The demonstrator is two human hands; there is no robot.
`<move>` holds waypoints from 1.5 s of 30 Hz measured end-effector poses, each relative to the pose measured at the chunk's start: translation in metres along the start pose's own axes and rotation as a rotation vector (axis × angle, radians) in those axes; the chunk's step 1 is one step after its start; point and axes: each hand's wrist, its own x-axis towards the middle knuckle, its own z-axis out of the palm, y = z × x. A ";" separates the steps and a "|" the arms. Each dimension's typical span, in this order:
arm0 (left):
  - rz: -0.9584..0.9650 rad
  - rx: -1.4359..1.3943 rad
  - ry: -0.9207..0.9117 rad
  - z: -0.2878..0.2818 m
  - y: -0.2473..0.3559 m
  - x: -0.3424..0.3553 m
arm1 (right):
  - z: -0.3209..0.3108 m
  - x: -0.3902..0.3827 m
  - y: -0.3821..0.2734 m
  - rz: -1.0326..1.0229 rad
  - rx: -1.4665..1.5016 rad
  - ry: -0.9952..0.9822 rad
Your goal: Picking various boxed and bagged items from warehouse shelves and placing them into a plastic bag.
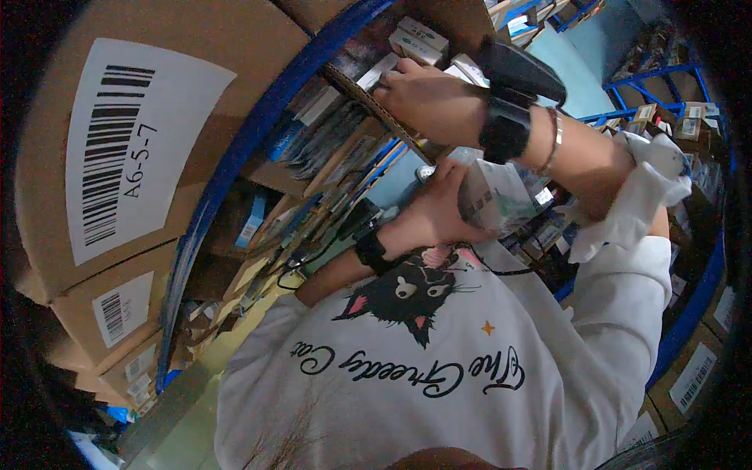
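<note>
My left hand (pixel 439 207) is closed around a clear plastic-wrapped box (pixel 505 188), held in front of my chest. The wrapped box looks pale, with some dark print. Farther off, my right hand (pixel 431 102) reaches into an open cardboard bin (pixel 364 92) on the shelf. Its fingers curl over a small white box (pixel 378 72), thumb and fingertips at its near end. Behind these fingers lie more white cartons (pixel 419 41), and another white carton (pixel 468 69) sits beside the wrist. A black device (pixel 517 86) is strapped on my right forearm.
A blue shelf post (pixel 227 157) curves along the left, beside large cardboard boxes (pixel 168 47) with barcode labels. Bins of thin plastic-wrapped packs (pixel 317 141) stand below the reached-into bin. On the right, blue racking (pixel 666 90) carries more cartons (pixel 689 125).
</note>
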 end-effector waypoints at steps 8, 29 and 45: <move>0.086 0.020 0.075 -0.005 0.004 -0.003 | -0.047 -0.030 0.003 -0.035 0.110 -0.214; 0.088 0.038 0.033 -0.002 -0.002 0.003 | 0.048 0.011 0.012 -0.108 0.130 -0.602; 0.029 -0.047 0.011 -0.015 0.009 0.002 | 0.026 0.032 0.010 -0.170 -0.038 -0.719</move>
